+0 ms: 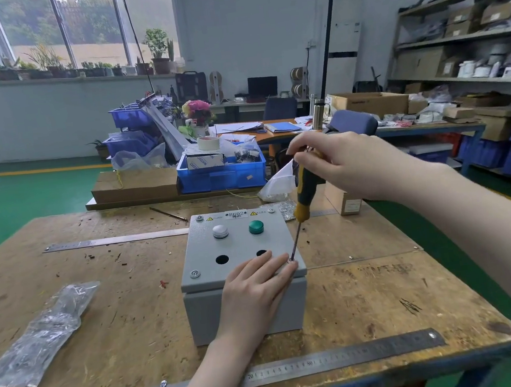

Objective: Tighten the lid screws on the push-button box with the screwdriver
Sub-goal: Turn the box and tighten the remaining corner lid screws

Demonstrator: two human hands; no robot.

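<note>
Grey push-button box [242,258] with two buttons, two holes; right hand [340,164] grasps screwdriver [304,197], left hand [255,288] lies flat, released.

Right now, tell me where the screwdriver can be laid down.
Bare wood lies right of the push-button box, above the long steel ruler. Also between the box and the plastic bag. Behind the box it is crowded.
</note>
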